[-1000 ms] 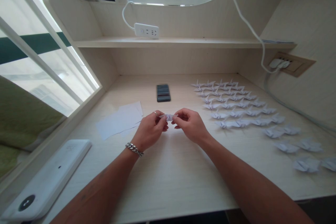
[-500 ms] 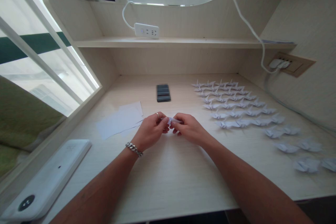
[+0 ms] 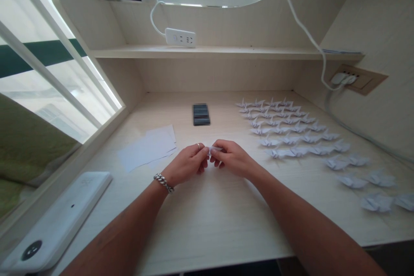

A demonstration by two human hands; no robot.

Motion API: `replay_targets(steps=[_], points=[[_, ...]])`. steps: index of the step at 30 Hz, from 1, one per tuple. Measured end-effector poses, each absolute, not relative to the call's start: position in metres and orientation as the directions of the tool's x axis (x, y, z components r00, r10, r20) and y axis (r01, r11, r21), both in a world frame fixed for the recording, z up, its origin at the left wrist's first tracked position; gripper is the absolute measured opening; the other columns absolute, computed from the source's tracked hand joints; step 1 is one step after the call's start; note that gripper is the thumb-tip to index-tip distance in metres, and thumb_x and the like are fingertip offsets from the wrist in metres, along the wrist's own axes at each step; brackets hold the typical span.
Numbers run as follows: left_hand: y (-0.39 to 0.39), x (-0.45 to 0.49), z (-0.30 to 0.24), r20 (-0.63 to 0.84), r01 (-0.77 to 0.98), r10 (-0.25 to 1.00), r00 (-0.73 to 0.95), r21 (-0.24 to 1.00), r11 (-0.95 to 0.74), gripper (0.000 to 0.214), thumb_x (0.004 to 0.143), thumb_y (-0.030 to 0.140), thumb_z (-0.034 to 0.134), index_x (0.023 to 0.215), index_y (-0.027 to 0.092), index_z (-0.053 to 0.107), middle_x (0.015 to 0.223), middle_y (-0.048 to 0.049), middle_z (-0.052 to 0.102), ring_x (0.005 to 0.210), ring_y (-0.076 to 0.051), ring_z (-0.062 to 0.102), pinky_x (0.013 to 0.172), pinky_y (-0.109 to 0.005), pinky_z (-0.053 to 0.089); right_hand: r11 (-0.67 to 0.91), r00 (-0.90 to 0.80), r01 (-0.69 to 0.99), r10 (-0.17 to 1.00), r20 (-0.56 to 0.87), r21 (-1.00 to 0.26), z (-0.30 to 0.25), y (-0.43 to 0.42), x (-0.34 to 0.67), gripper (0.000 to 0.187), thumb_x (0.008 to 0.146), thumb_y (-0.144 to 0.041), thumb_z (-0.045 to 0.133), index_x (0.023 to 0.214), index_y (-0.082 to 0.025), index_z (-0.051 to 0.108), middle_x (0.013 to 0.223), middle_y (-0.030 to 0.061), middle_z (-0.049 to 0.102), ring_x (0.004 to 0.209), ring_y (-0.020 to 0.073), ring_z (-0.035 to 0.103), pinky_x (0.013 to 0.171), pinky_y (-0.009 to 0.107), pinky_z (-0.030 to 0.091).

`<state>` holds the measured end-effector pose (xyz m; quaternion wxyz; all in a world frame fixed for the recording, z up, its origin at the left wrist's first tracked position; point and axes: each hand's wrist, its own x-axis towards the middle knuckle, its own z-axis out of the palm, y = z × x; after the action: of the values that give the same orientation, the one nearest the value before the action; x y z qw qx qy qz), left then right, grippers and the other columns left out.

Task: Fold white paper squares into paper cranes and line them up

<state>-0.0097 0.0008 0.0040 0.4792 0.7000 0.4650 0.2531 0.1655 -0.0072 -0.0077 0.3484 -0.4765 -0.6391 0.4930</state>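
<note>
A small paper crane (image 3: 216, 148) of white paper is pinched between my hands above the middle of the desk, mostly covered by the fingers. My left hand (image 3: 189, 160), with a ring and a chain bracelet, has thumb and fingers closed on its left side. Closed on the other side is my right hand (image 3: 232, 158), with a bit of white paper showing along its thumb. Flat white paper sheets (image 3: 147, 148) lie overlapping to the left of my left hand. Several finished paper cranes (image 3: 302, 152) stand in rows to the right.
A dark, blurred-out rectangular object (image 3: 201, 114) lies beyond my hands. At the left edge rests a long white device (image 3: 61, 220). A power strip (image 3: 180, 37) sits on the shelf (image 3: 210, 53), and a white cable (image 3: 304, 26) runs to the wall socket (image 3: 364, 79).
My left thumb and fingers have shifted slightly down and right, covering more of the crane's left side. My right hand has hardly moved.
</note>
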Motion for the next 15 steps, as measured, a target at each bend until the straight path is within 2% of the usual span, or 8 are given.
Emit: replay_targets(steps=[4,7,11,15], points=[[-0.0006,-0.0097,0.0088,-0.096,0.246,0.87,0.484,0.969,-0.03,0.035,0.09,0.043,0.052,0.066,0.017,0.051,0.06,0.0006,0.056,0.052,-0.012,0.052,0.053,-0.026,0.043,-0.09,-0.326,0.083,0.939,-0.112,-0.992,-0.0041,-0.0073,0.1678,0.027,0.086,-0.04,0.058,0.072,-0.018,0.056,0.068,0.002,0.065,0.057,0.0118,0.06,0.054,0.024,0.047],[-0.0016,-0.0096,0.0105,-0.076,0.071,0.861,0.504,0.996,0.046,0.034,0.087,0.044,0.059,0.068,0.016,0.053,0.064,-0.0002,0.056,0.056,-0.011,0.052,0.055,-0.026,0.042,-0.168,-0.352,-0.094,0.927,-0.125,-0.981,-0.0021,-0.0082,0.1689,0.03,0.081,-0.045,0.066,0.072,-0.017,0.058,0.067,0.0015,0.064,0.056,0.0116,0.059,0.053,0.024,0.046],[-0.0012,-0.0091,0.0078,-0.048,-0.177,0.853,0.52,0.971,0.162,0.032,0.082,0.042,0.068,0.072,0.015,0.055,0.07,-0.0006,0.057,0.059,-0.011,0.054,0.055,-0.024,0.042,-0.228,-0.389,-0.313,0.916,-0.095,-0.922,0.0005,-0.0095,0.1685,0.032,0.076,-0.044,0.073,0.072,-0.016,0.059,0.063,-0.0003,0.061,0.054,0.0102,0.056,0.051,0.022,0.043],[-0.0011,-0.0076,0.0057,-0.026,-0.297,0.855,0.518,0.932,0.208,0.03,0.082,0.038,0.07,0.072,0.014,0.055,0.068,0.0002,0.055,0.059,-0.01,0.052,0.055,-0.023,0.043,-0.278,-0.413,-0.432,0.907,-0.085,-0.858,0.003,-0.0098,0.1677,0.031,0.074,-0.041,0.076,0.073,-0.015,0.06,0.061,-0.0021,0.057,0.052,0.0094,0.053,0.051,0.023,0.044]])
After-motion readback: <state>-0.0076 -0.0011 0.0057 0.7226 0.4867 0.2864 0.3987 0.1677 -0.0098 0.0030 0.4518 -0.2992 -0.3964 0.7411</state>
